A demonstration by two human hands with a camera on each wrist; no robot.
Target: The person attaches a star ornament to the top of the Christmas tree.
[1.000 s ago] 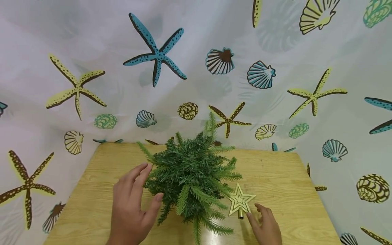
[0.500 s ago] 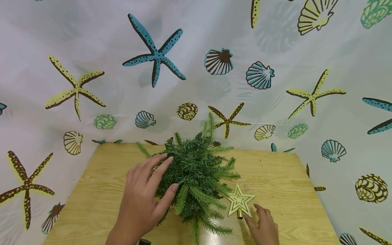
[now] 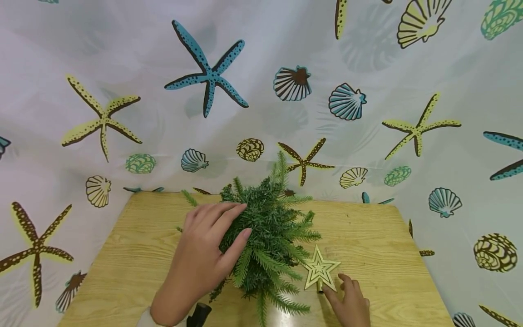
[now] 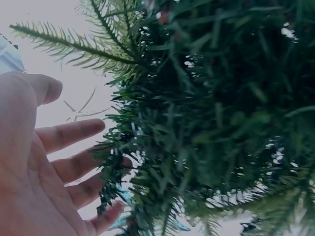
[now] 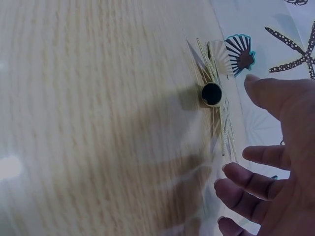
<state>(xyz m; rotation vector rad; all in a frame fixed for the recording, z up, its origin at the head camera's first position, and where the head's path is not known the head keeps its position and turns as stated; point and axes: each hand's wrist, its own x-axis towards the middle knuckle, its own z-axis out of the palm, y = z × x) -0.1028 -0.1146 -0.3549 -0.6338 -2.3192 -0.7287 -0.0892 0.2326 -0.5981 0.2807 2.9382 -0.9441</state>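
Observation:
A small green artificial fir tree (image 3: 265, 240) stands on the wooden table (image 3: 376, 245). My left hand (image 3: 212, 245) reaches over its left side, fingers straight and spread, touching the branches. In the left wrist view that hand (image 4: 44, 167) is open against the needles of the tree (image 4: 206, 123). A gold star topper (image 3: 320, 269) with a short tube base lies on the table right of the tree. My right hand (image 3: 347, 302) sits just below it, fingers loosely bent, fingertips close to the tube. The right wrist view shows the star's tube (image 5: 211, 94) apart from the right hand (image 5: 268, 162).
A curtain (image 3: 261, 91) printed with starfish and shells hangs behind and around the table. A small black object (image 3: 200, 313) shows at the table's near edge under my left wrist. Bare wood lies at the table's left and far right.
My left hand has moved right and forward from beside the tree onto its branches. My right hand has barely shifted near the star.

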